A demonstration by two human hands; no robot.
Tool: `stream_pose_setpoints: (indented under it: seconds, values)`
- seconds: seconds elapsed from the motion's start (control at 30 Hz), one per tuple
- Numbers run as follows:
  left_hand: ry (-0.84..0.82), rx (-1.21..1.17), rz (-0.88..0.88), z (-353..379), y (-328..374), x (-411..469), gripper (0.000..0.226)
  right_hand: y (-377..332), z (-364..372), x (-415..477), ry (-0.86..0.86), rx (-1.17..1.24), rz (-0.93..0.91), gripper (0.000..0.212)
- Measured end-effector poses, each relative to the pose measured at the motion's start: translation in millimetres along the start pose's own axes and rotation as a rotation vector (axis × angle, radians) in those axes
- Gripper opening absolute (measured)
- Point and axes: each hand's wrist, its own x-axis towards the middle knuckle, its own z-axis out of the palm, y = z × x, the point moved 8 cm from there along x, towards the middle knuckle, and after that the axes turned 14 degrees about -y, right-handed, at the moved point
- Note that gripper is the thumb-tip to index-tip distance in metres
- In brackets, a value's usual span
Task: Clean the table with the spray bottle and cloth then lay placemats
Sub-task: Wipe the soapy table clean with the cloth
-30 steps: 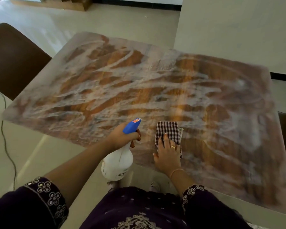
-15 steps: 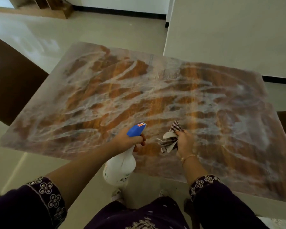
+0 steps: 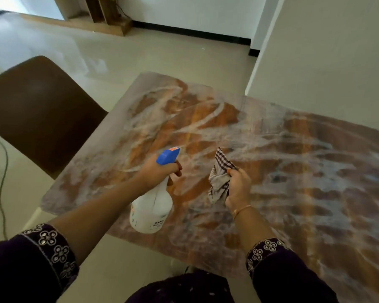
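Head view. The worktop (image 3: 271,162) has a wood-grain surface, streaked over most of its area with whitish smears. Pale glossy floor (image 3: 140,55) surrounds it. A brown chair (image 3: 37,114) stands at its left edge, with a dark cable (image 3: 1,182) trailing on the floor beside it. A light wall (image 3: 326,62) rises behind the far right side, and a low wooden unit (image 3: 105,16) sits at the back of the room. The left hand (image 3: 155,173) has its fingers curled round the neck of the spray bottle (image 3: 151,208), which has a white body and blue head. The bottle is held above the near-left part of the worktop, nozzle pointing away from the person. The right hand (image 3: 239,185) is clenched on the checked cloth (image 3: 219,182), which is bunched and hangs from the fist. The cloth is just right of the bottle and appears lifted off the surface.
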Motion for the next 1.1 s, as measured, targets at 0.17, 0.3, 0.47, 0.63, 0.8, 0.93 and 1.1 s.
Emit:
stream_pose_setpoints:
  seconds: [0.17,0.3,0.47,0.63,0.8,0.93,1.1]
  values:
    - [0.112,0.001,-0.029,-62.7,9.3,34.6,0.010,-20.5,55.9,53.1,-0.042,-0.002,-0.020,0.017]
    - [0.112,-0.020,-0.080,-102.2,17.1,69.0,0.008,-49.7,97.9,100.5,-0.074,-0.183,-0.141,0.020]
    - [0.126,0.002,-0.143,-156.9,21.9,111.3,0.011,-63.0,144.1,147.8,-0.101,-0.400,-0.246,0.018]
    - [0.100,-0.050,-0.196,-201.3,13.5,149.7,0.011,-43.6,170.2,190.7,-0.048,-0.198,-0.178,0.017]
    - [0.053,-0.108,-0.131,-249.6,19.8,193.6,0.013,-56.4,200.4,219.5,0.012,-0.194,-0.270,0.016]
    - [0.072,-0.099,-0.138,-281.8,13.8,223.7,0.018,-59.8,229.9,232.3,0.045,-0.379,-0.349,0.017]
    - [-0.007,-0.093,-0.157,-307.6,1.3,243.8,0.022,-6.1,266.2,253.6,-0.047,-0.627,-0.227,0.034]
